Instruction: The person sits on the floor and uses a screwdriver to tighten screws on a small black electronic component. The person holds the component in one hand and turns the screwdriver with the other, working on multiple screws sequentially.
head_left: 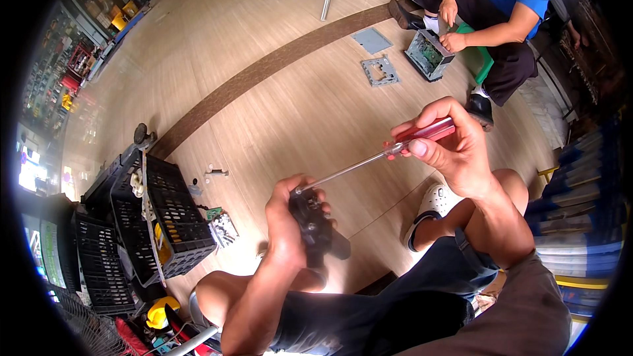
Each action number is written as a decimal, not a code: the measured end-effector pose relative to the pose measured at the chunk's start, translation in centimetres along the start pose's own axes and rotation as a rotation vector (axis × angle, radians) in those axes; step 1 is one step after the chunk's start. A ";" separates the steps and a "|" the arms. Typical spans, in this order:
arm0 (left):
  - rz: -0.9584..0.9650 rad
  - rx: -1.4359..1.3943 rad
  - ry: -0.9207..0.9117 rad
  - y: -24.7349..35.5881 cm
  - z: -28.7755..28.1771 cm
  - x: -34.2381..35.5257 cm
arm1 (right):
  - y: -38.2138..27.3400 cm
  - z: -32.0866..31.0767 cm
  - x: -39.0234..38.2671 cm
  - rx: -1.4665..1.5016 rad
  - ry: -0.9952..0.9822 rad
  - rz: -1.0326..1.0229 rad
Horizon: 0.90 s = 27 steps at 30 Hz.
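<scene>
My left hand [285, 227] is closed around a dark, blocky mechanical part [311, 221] with small metal screws on its face. What kind of part it is, I cannot make out. Between the thumb and fingers of my right hand [460, 151] is a screwdriver [432, 133] with a red, partly clear handle. Its long metal shaft slants down to the left, and the tip meets the upper end of the dark part, at or beside a screw there. My left palm hides the part's near side.
Black plastic crates [178, 207] stand at the left, with small loose parts [223, 227] beside them. Ahead on the floor lie a grey metal panel [372, 39] and a grey frame [380, 71]. A seated co-worker in blue [511, 0] handles an opened metal case [428, 56].
</scene>
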<state>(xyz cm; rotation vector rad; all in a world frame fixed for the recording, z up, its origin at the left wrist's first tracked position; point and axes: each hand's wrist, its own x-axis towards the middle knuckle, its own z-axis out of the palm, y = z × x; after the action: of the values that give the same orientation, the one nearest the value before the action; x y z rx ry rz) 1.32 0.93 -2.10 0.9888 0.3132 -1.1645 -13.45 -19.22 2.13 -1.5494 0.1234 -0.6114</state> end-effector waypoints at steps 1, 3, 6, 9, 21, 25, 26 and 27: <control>0.003 0.002 -0.001 0.0 -0.1 -0.1 | 0.0 0.1 0.1 0.008 0.005 0.005; 0.021 0.031 0.028 -0.1 -0.3 -0.2 | -0.1 0.3 0.0 0.007 0.023 0.037; 0.029 0.030 0.035 -0.3 -0.3 -0.1 | 0.0 0.3 -0.3 0.002 0.057 0.089; 0.058 0.042 0.014 -0.6 0.3 0.4 | 0.1 -0.5 -0.5 -0.038 0.097 0.122; 0.208 0.134 0.052 -1.1 -2.3 1.6 | 1.5 1.4 -0.1 -0.112 0.150 0.108; 0.208 0.171 0.039 -1.6 0.6 2.7 | 1.7 -1.1 -1.1 -0.159 0.197 0.045; 0.188 0.168 0.026 -1.3 0.6 2.8 | 2.2 -1.0 -1.1 -0.190 0.214 0.019; 0.192 0.164 0.056 -1.5 -0.3 1.9 | 2.2 -0.7 -1.2 -0.176 0.138 0.057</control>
<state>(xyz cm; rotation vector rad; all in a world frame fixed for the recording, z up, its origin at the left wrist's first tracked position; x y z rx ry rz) 0.89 -0.11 -4.20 1.1703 0.1647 -1.0007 -14.12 -19.53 -0.35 -1.6668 0.3331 -0.6765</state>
